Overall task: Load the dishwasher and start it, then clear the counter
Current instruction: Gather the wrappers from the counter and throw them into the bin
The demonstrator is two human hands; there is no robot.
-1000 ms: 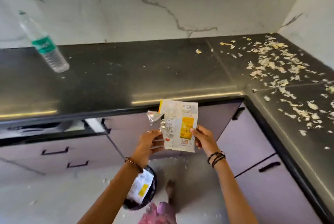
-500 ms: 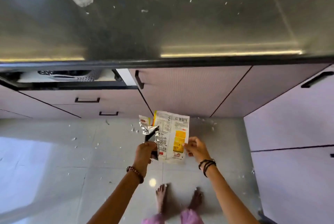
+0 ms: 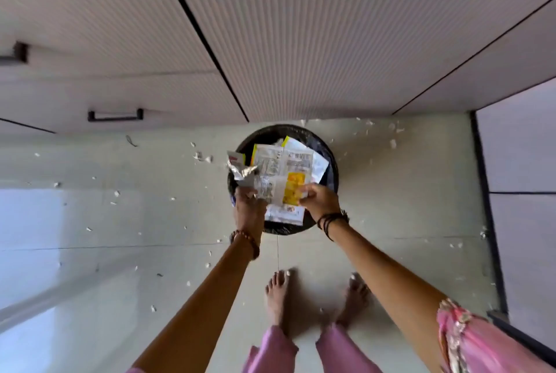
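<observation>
Floor (image 3: 90, 222), left part: pale tiles with scattered white scraps (image 3: 115, 193). Behind it, ribbed cabinet fronts (image 3: 301, 41) with a dark drawer handle (image 3: 115, 115).

Left hand (image 3: 248, 202): held over the near left rim of the bin, fingers curled round the crumpled foil wrapper (image 3: 240, 171) and the left edge of the printed packet. A bead bracelet (image 3: 245, 241) sits on that wrist.

Printed packet (image 3: 282, 186): white and yellow, held flat between both hands directly above the bin opening. It appears empty. Assessment: very light, thin and limp, with a slick film surface; it will not hold a shape and may drift or catch on the rim when let go. An edge pinch, as now applied, is adequate; the foil piece is stiffer where creased and is best taken at the crumple.

Bin (image 3: 331, 174): round, dark, lined, standing on the floor just in front of the cabinets. Another white packet (image 3: 313, 162) already lies inside, beneath the held one.

Right hand (image 3: 317, 199): fingers and thumb pinching the packet's right edge at the yellow panel. Dark bands (image 3: 331, 220) at the wrist.

Right part: more scraps on the floor near the cabinet corner. The desk is out of view. Bare feet (image 3: 276, 291) stand just short of the bin.
</observation>
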